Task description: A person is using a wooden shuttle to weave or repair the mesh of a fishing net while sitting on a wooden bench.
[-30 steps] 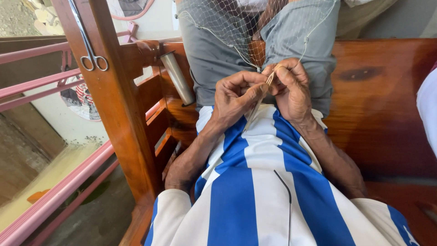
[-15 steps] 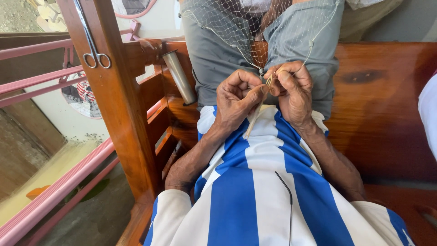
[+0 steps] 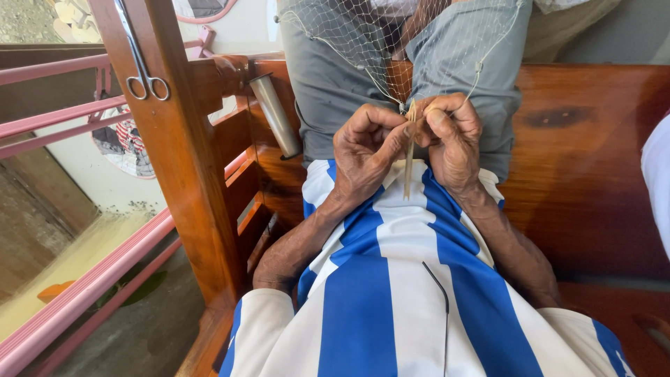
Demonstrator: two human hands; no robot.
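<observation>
Here, two hands pinch a fine net and a thin netting needle over the lap.

The left hand (image 3: pixel 366 157) curls with thumb and fingertips pressed onto the pale needle (image 3: pixel 409 164), which hangs toward six o'clock; the right hand (image 3: pixel 453 139) pinches the mesh of the net (image 3: pixel 391 42), which stretches toward twelve o'clock across the grey shorts (image 3: pixel 335 84). Likely risks: a loosened pinch could let the knot slacken or the needle drop onto the striped shirt (image 3: pixel 391 279); a hard pull might tear the thin twine. Scissors (image 3: pixel 143 66) hang on the wooden post (image 3: pixel 185 160) at ten o'clock, well apart.
</observation>
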